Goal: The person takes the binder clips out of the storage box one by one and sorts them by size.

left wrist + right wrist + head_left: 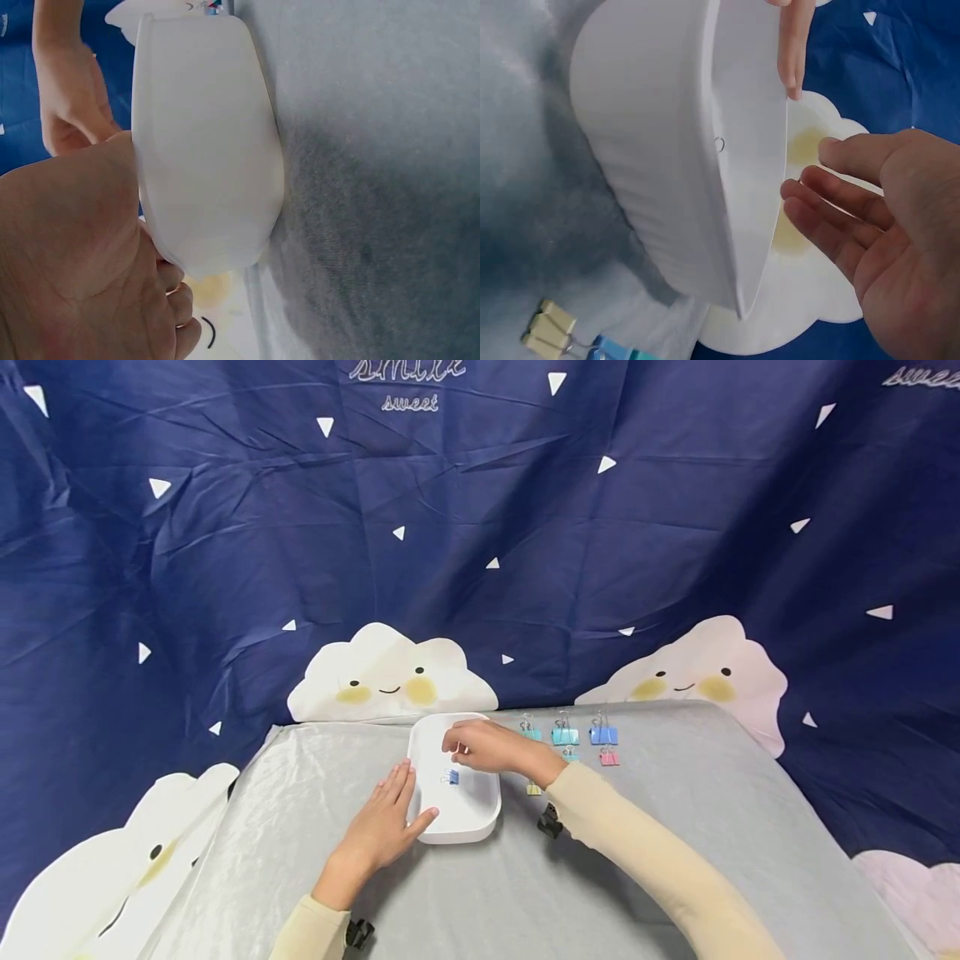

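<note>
A white plastic box [459,837] stands on the grey cloth, with a small blue binder clip [453,777] lying inside it. My left hand [378,825] rests along the box's left rim, its fingers extended and the thumb reaching over the near corner. Over the box's far half hovers my right hand [487,746]. In the right wrist view the fingers of that hand [885,225] are loosely bent, with a gap to the thumb and nothing between them. Only a wire loop of the clip's handle [719,144] shows past the rim there.
Right of the box lie several binder clips: a large teal one [566,735], a large blue one [603,735], a small pink one [609,758] and a yellow one [533,789]. A dark blue curtain [480,510] with white clouds hangs behind the cloth-covered surface [712,827].
</note>
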The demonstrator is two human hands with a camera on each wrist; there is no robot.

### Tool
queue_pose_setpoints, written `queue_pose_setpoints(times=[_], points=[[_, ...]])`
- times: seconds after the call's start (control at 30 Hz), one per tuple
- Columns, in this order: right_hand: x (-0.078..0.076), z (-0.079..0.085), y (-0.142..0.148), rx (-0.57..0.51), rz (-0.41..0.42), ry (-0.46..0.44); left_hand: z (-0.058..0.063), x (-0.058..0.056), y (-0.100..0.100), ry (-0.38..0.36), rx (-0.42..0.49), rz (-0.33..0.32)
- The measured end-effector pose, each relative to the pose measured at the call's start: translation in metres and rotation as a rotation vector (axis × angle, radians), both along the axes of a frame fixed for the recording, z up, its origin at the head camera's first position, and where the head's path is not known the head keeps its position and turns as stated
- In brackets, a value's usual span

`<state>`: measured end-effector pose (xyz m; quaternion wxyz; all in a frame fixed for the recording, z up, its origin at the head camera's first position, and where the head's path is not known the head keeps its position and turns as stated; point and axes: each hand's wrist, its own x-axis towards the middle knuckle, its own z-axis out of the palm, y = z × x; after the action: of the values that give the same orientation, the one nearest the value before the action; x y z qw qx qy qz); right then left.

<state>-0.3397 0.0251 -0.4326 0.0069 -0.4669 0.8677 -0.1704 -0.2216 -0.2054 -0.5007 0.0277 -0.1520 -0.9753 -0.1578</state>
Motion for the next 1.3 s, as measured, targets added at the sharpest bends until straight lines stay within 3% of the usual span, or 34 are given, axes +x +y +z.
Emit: queue_pose_setpoints(times=[0.23,0.63,0.9,1.07,1.23,1.3], points=[[-0.004,-0.003,-0.023,0.185,0.016,0.011,0.001,0.001,0.000,0.002,-0.014,-0.002],[-0.010,-0.011,-0.051,0.396,0.014,0.023,0.004,0.002,0.000,-0.015,-0.007,-0.006],[-0.011,-0.022,-0.055,0.598,-0.053,-0.079,0.004,0.000,0.000,-0.002,-0.013,-0.008],[-0.017,-0.032,-0.050,0.592,-0.102,-0.110,-0.001,-0.001,-0.001,0.027,0.002,-0.014],[-0.022,-0.033,-0.043,0.560,-0.099,-0.093,-0.003,-0.001,-0.002,0.054,0.034,-0.022],[-0.023,-0.032,-0.041,0.545,-0.097,-0.073,0.000,0.000,-0.001,0.033,0.031,-0.015]])
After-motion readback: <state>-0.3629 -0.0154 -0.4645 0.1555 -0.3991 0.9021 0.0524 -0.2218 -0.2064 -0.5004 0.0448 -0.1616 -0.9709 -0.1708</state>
